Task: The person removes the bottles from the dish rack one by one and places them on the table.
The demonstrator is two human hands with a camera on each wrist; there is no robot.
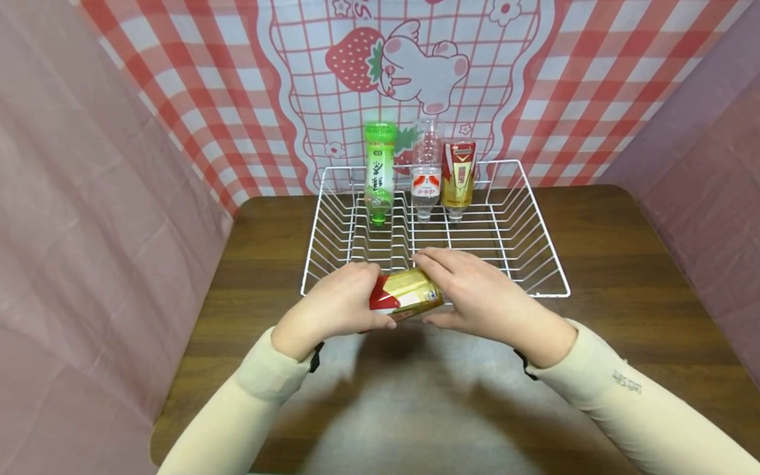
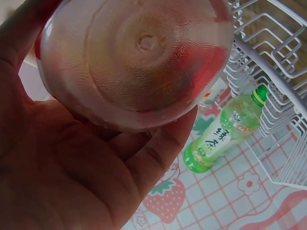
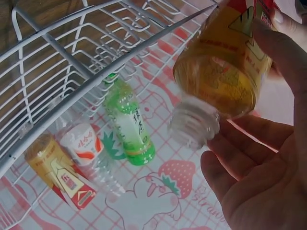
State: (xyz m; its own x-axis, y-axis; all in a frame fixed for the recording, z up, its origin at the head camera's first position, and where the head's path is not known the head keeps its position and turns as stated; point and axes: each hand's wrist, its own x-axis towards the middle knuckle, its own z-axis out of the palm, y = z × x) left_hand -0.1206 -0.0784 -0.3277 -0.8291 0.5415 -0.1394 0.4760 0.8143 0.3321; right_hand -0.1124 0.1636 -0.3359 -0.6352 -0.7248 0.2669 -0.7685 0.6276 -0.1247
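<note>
A clear plastic bottle with a gold and red label point(image 1: 410, 291) lies sideways in the air over the near rim of a white wire rack point(image 1: 564, 293). My left hand point(image 1: 338, 300) grips its base end, the thumb toward me and the fingers round the far side. My right hand point(image 1: 475, 287) holds the neck end, with its thumb on the label side. In the right wrist view the uncapped, threaded mouth point(image 3: 192, 125) shows beside the right fingers. The left wrist view looks straight at the round bottle bottom point(image 2: 144, 43).
Along the rack's back side, neck down, stand a green tea bottle point(image 1: 380, 171), a clear water bottle point(image 1: 426, 175) with a red and white label, and another gold and red bottle point(image 1: 459, 178). A wooden table point(image 1: 617, 264) lies beneath; a checked cloth point(image 1: 202, 79) hangs behind.
</note>
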